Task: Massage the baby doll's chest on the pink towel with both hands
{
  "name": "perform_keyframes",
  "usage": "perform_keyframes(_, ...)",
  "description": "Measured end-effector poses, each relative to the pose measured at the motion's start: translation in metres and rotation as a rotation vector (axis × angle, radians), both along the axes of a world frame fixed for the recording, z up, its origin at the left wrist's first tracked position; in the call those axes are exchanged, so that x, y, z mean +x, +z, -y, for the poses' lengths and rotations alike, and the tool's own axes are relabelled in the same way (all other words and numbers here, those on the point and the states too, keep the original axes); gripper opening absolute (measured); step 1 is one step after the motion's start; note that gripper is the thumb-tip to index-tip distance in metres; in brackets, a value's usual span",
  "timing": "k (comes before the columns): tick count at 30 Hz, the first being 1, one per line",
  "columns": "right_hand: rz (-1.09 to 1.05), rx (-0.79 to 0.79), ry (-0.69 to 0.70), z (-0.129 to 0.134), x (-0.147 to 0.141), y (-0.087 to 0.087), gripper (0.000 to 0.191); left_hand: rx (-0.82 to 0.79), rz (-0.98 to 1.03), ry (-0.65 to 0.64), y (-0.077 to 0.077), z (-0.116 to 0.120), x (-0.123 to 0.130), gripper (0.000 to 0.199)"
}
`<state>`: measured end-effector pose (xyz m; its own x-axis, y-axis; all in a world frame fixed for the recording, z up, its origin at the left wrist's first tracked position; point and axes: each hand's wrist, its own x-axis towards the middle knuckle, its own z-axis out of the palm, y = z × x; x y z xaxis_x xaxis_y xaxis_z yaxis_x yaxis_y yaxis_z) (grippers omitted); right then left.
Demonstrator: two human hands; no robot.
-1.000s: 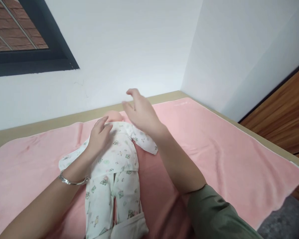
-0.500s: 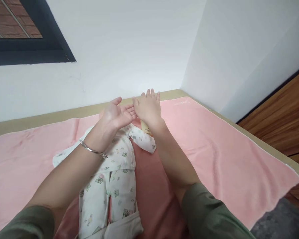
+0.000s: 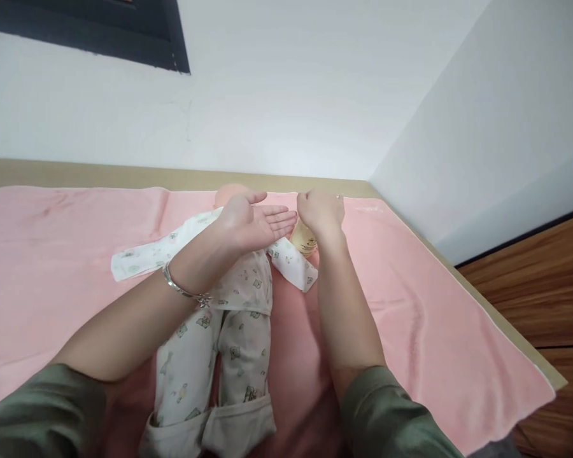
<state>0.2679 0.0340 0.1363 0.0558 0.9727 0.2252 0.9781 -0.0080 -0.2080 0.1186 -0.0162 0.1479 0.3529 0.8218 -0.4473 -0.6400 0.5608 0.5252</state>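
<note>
A doll in white printed clothes [image 3: 241,286] lies on its back on a pink towel [image 3: 386,286], its head [image 3: 229,193] partly hidden behind my left hand. My left hand [image 3: 253,222] hovers over the doll's chest, palm up, fingers stretched out and holding nothing. Just to the right, my right hand [image 3: 322,208] has its fingers curled around the upper end of a pale yellow bottle [image 3: 304,238]. The bottle's lower part, with dark print, shows beside the doll's sleeve [image 3: 293,264]; its top is hidden by the hand.
The towel covers a light wooden surface [image 3: 267,180] that meets a white wall [image 3: 277,95]. A dark window frame [image 3: 138,38] is at the upper left. Brown wood-grain panels [image 3: 535,286] stand past the right edge.
My right hand's fingers, spread over the bottle before, are now curled around its upper end. The hands have drawn slightly apart, and the view has shifted.
</note>
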Motion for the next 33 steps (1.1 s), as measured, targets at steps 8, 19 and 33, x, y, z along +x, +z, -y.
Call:
perform_keyframes(8, -0.096, -0.080, -0.061, -0.004, -0.002, 0.006, 0.041, 0.043, 0.101, 0.063, 0.018, 0.045, -0.063, 0.063)
perform_keyframes(19, -0.113, -0.070, -0.132, -0.017, 0.002, 0.002, 0.039, 0.183, 0.607, 0.184, 0.046, 0.078, -0.136, 0.109)
perform_keyframes(33, -0.167, -0.020, -0.028, -0.002, 0.011, 0.006, 0.035, 0.234, 0.266, 0.181, 0.048, 0.089, -0.118, 0.066)
